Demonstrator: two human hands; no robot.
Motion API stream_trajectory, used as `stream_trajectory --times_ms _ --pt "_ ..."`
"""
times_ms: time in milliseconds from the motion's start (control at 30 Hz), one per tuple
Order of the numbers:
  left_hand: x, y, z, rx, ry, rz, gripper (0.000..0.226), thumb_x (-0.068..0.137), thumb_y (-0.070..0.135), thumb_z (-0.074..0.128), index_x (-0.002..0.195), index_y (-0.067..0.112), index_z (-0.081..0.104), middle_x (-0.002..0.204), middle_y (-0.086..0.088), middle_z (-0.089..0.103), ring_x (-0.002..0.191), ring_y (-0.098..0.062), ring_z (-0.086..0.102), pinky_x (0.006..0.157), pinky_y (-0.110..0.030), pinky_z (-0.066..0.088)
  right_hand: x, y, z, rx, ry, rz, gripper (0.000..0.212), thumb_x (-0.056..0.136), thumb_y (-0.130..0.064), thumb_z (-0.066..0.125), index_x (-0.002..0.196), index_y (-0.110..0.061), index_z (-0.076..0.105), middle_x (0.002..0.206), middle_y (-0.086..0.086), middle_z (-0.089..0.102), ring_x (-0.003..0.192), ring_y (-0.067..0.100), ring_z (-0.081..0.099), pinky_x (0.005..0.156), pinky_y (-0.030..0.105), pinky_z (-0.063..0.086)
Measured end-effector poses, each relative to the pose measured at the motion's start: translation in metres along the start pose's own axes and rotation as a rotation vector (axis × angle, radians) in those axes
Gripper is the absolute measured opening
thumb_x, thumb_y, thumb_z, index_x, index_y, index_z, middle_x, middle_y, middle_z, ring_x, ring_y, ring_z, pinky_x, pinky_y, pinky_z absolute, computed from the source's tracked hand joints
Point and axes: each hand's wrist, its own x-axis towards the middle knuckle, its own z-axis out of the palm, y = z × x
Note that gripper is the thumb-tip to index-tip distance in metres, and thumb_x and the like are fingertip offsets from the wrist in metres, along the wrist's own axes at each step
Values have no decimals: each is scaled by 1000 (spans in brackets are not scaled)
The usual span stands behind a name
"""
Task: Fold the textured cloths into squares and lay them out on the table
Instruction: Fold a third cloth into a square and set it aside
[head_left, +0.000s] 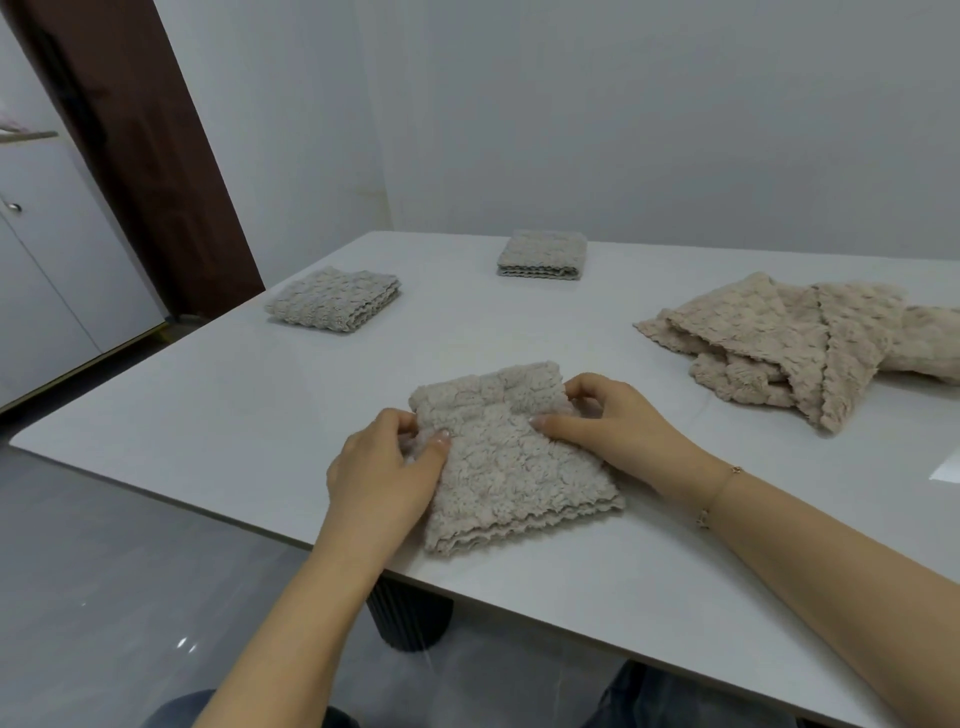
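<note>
Cloth (511, 462) under fold lies at the near edge of the surface (260, 395), soft, light and limp by its looks, so it is best taken at the corners. The left hand (387, 467) pinches its left edge; the right hand (608, 421) pinches the far right corner, each grip clamped on fabric. Two folded squares (335, 299) (543, 254) sit well apart beyond. One loose pile (810, 343) waits at right; its count is unclear.

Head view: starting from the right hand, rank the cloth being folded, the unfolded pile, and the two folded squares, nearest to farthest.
1. Cloth being folded: pinched by the right hand, at the near edge.
2. Unfolded pile: to the right.
3 and 4. Left folded square and far folded square: both beyond, too close to call.
</note>
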Motion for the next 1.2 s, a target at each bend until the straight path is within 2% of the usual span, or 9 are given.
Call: stream_trajectory --times_ms 133,267,367,500,567,700,767,900,1200 --pt "12 8 -13 -425 -118 -169 16 91 30 60 102 21 54 94 -3 68 79 -17 66 68 -33 53 -8 -7 -1 546 3 120 43 75 -13 78 107 -10 50 79 6 69 59 11 59 59 22 47" --pt "47 13 -25 -416 -125 -223 20 90 33 61 106 23 55 90 -8 68 72 -23 65 68 -34 51 -4 -13 0 489 -22 102 59 76 -18 78 123 -18 42 64 -2 69 53 12 59 56 22 48" --pt "65 10 -26 -306 -174 -180 15 91 34 59 101 24 56 99 -7 69 84 -25 66 76 -35 52 -2 -15 4 300 -29 30 63 79 -24 76 129 -22 38 76 10 72 55 15 62 62 24 46" --pt "69 -2 -23 -132 -160 -83 21 89 35 61 105 21 59 97 -5 68 88 -20 65 76 -32 49 -6 -13 11 148 44 -67 53 81 -27 74 124 -27 42 74 8 68 52 15 60 52 16 44" --pt "64 -3 -23 -22 -86 -8 22 90 35 60 107 21 59 103 0 66 86 -15 62 71 -28 47 -7 -12 12 114 71 -98 45 82 -30 72 119 -29 46 73 0 65 50 12 58 55 22 49" --pt "48 15 -17 318 211 464 30 96 29 49 123 20 56 126 3 57 115 -19 51 95 -37 38 -9 -5 1 37 115 -154 19 91 -28 58 110 -27 56 85 -4 66 57 13 60 68 32 52" --pt "45 36 -8 382 54 610 34 98 34 41 127 24 55 134 6 54 123 -17 46 101 -37 35 -8 1 -8 -12 169 -161 16 92 -24 56 108 -25 59 91 -7 65 67 19 62 71 31 50" --pt "47 43 24 583 -323 552 49 100 49 20 146 36 30 157 8 23 145 -12 16 117 -40 13 -5 12 -22 -72 212 -151 13 90 -19 57 100 -26 64 93 -12 65 70 6 58 63 12 43" --pt "50 42 30 562 -406 519 52 98 53 15 149 40 15 159 13 9 146 -6 3 119 -40 -1 -3 15 -41 -284 216 -188 25 90 -22 56 114 -28 61 109 -19 60 96 4 57 86 23 43"
